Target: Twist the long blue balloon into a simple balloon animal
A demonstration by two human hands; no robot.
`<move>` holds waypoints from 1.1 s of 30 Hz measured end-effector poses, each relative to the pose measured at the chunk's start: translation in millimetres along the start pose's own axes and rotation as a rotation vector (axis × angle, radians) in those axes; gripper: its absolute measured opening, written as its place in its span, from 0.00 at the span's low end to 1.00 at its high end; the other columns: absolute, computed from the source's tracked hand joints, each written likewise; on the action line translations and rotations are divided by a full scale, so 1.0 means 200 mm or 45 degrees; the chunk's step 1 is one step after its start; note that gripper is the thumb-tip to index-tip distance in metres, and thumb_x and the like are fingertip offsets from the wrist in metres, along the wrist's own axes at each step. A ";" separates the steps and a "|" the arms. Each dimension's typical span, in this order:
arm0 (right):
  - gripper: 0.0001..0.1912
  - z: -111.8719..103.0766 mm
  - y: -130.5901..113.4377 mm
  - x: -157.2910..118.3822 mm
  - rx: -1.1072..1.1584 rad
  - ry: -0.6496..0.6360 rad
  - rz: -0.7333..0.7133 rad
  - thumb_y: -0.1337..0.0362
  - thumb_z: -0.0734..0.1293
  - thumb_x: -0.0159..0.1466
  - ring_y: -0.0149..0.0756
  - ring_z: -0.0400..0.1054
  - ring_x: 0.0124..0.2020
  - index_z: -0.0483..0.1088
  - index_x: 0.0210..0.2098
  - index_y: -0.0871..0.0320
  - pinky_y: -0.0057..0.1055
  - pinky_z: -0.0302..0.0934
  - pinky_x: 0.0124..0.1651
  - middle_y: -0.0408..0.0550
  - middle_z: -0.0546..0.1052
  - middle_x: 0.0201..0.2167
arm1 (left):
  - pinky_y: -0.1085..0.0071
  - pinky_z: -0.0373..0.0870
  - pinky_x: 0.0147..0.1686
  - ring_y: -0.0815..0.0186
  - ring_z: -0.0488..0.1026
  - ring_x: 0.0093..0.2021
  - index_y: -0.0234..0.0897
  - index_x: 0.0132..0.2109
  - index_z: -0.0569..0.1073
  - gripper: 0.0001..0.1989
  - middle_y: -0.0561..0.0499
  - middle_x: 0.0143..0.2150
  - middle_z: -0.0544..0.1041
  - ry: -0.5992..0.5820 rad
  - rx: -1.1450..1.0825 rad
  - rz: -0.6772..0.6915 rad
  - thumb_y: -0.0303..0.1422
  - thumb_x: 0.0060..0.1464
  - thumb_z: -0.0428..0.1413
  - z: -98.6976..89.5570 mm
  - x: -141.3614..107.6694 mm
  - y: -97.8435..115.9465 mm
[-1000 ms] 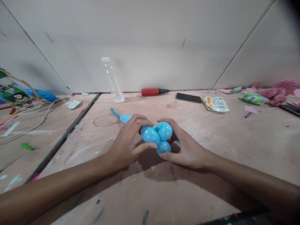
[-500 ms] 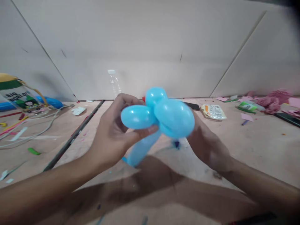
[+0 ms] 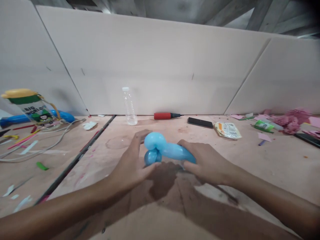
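Observation:
A twisted light-blue balloon (image 3: 175, 150) is held low over the table, its bubbles bunched at the left and a longer segment running right. My left hand (image 3: 135, 160) curves round the bubble end, thumb beneath and fingers behind, partly hidden by the balloon. Wrapped over the long segment's right end is my right hand (image 3: 206, 160), its thumb on the near side. The far tip of the balloon is hidden by that hand.
Along the back panel stand a clear plastic bottle (image 3: 130, 108), a red balloon pump (image 3: 163, 116), a black phone (image 3: 200, 122) and a plastic packet (image 3: 228, 130). At left are a yellow-lidded cup (image 3: 37, 110) and a white cable (image 3: 60, 133). Pink crumpled paper (image 3: 291, 121) lies right.
The balloon has been lowered and turned, so its long segment now points right. My right hand has come round that segment. The view has tilted up, showing the pump and the panel's top.

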State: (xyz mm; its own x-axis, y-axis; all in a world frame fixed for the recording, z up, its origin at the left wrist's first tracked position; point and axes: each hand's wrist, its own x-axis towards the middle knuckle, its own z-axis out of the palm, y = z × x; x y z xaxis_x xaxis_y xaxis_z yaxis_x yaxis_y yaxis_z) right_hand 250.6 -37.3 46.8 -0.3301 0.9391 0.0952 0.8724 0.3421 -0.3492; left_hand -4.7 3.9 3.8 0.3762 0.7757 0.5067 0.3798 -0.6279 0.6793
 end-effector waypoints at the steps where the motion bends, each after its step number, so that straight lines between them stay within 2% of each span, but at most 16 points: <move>1: 0.14 0.02 0.00 0.00 -0.049 -0.024 -0.026 0.53 0.68 0.67 0.48 0.74 0.39 0.71 0.47 0.55 0.35 0.54 0.36 0.49 0.80 0.39 | 0.44 0.65 0.63 0.48 0.68 0.64 0.46 0.66 0.57 0.37 0.41 0.65 0.67 -0.069 0.025 -0.016 0.36 0.55 0.66 0.00 -0.02 0.00; 3: 0.19 0.08 -0.02 0.00 -0.112 -0.074 -0.080 0.46 0.68 0.68 0.50 0.76 0.40 0.71 0.47 0.55 0.35 0.53 0.36 0.50 0.82 0.40 | 0.48 0.69 0.58 0.50 0.71 0.59 0.46 0.66 0.58 0.33 0.42 0.62 0.69 -0.160 0.012 -0.078 0.37 0.58 0.64 0.00 -0.05 0.01; 4: 0.19 0.10 -0.02 -0.01 -0.132 -0.095 -0.110 0.45 0.68 0.69 0.50 0.76 0.40 0.71 0.47 0.55 0.35 0.53 0.36 0.50 0.82 0.40 | 0.50 0.70 0.55 0.52 0.73 0.55 0.46 0.64 0.60 0.30 0.44 0.60 0.71 -0.185 0.000 -0.106 0.38 0.59 0.63 0.00 -0.05 0.02; 7: 0.11 0.16 -0.03 -0.01 -0.155 -0.140 -0.176 0.53 0.68 0.71 0.47 0.77 0.40 0.71 0.44 0.55 0.34 0.53 0.36 0.47 0.82 0.40 | 0.56 0.71 0.46 0.55 0.74 0.46 0.44 0.56 0.65 0.22 0.49 0.49 0.73 -0.212 -0.012 -0.171 0.40 0.59 0.62 0.01 -0.06 0.01; 10: 0.01 0.18 -0.01 0.00 -0.204 -0.184 -0.174 0.66 0.66 0.71 0.44 0.76 0.40 0.70 0.42 0.56 0.32 0.51 0.35 0.46 0.82 0.39 | 0.60 0.70 0.43 0.57 0.73 0.43 0.43 0.53 0.66 0.20 0.52 0.44 0.72 -0.220 -0.050 -0.214 0.40 0.58 0.63 0.02 -0.07 -0.01; 12: 0.07 0.19 0.00 0.00 -0.273 -0.212 -0.186 0.72 0.63 0.69 0.42 0.76 0.36 0.71 0.42 0.57 0.33 0.49 0.34 0.47 0.82 0.36 | 0.63 0.70 0.40 0.60 0.72 0.41 0.44 0.52 0.66 0.19 0.53 0.43 0.71 -0.223 -0.120 -0.238 0.40 0.58 0.64 0.03 -0.07 -0.02; 14: 0.08 0.20 0.01 0.00 -0.311 -0.217 -0.214 0.73 0.62 0.69 0.42 0.75 0.34 0.71 0.42 0.57 0.34 0.48 0.33 0.48 0.82 0.35 | 0.65 0.70 0.37 0.61 0.72 0.40 0.44 0.52 0.66 0.19 0.54 0.42 0.70 -0.228 -0.187 -0.262 0.42 0.59 0.64 0.03 -0.07 -0.02; 17: 0.07 0.22 -0.01 0.00 -0.259 -0.170 -0.215 0.65 0.64 0.71 0.47 0.75 0.39 0.72 0.45 0.59 0.36 0.53 0.36 0.52 0.81 0.39 | 0.66 0.69 0.36 0.61 0.71 0.40 0.44 0.51 0.67 0.19 0.55 0.41 0.70 -0.224 -0.177 -0.254 0.43 0.59 0.64 0.03 -0.07 -0.02; 22: 0.24 0.25 -0.07 -0.01 -0.110 -0.047 -0.177 0.59 0.70 0.67 0.54 0.74 0.53 0.66 0.60 0.59 0.43 0.61 0.47 0.56 0.79 0.54 | 0.66 0.69 0.38 0.63 0.71 0.38 0.44 0.52 0.65 0.19 0.56 0.40 0.70 -0.199 -0.242 -0.312 0.43 0.61 0.63 0.04 -0.10 -0.01; 26: 0.19 0.28 -0.09 0.00 -0.166 -0.123 -0.188 0.49 0.65 0.72 0.52 0.76 0.45 0.70 0.51 0.58 0.40 0.59 0.41 0.54 0.81 0.47 | 0.66 0.69 0.38 0.62 0.72 0.39 0.44 0.53 0.66 0.16 0.54 0.40 0.71 -0.254 -0.384 -0.313 0.44 0.64 0.60 0.06 -0.13 0.01; 28: 0.15 0.29 -0.08 0.00 -0.210 -0.189 -0.227 0.52 0.64 0.74 0.49 0.77 0.41 0.70 0.46 0.58 0.37 0.56 0.37 0.52 0.81 0.44 | 0.66 0.70 0.38 0.62 0.72 0.41 0.44 0.52 0.67 0.16 0.53 0.41 0.72 -0.262 -0.397 -0.304 0.44 0.64 0.60 0.06 -0.13 0.02; 31: 0.06 0.29 -0.06 0.01 -0.242 -0.196 -0.272 0.62 0.64 0.73 0.46 0.77 0.40 0.70 0.47 0.56 0.35 0.50 0.33 0.49 0.81 0.43 | 0.66 0.70 0.38 0.62 0.72 0.40 0.44 0.51 0.67 0.16 0.54 0.40 0.72 -0.246 -0.423 -0.348 0.44 0.64 0.61 0.07 -0.13 0.02; 33: 0.06 0.30 -0.05 0.01 -0.259 -0.199 -0.288 0.68 0.63 0.72 0.44 0.77 0.39 0.70 0.47 0.56 0.35 0.48 0.32 0.48 0.82 0.41 | 0.66 0.71 0.38 0.63 0.72 0.39 0.44 0.51 0.67 0.16 0.55 0.39 0.71 -0.231 -0.458 -0.385 0.45 0.63 0.61 0.07 -0.13 0.02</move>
State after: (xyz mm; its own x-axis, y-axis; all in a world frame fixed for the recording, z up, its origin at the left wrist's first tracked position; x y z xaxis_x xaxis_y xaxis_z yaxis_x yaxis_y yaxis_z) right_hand 220.4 -41.6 -5.0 -0.5609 0.8279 -0.0002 0.8196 0.5553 -0.1412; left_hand -0.8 -19.6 -15.3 0.4472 0.8760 0.1805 0.1910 -0.2907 0.9375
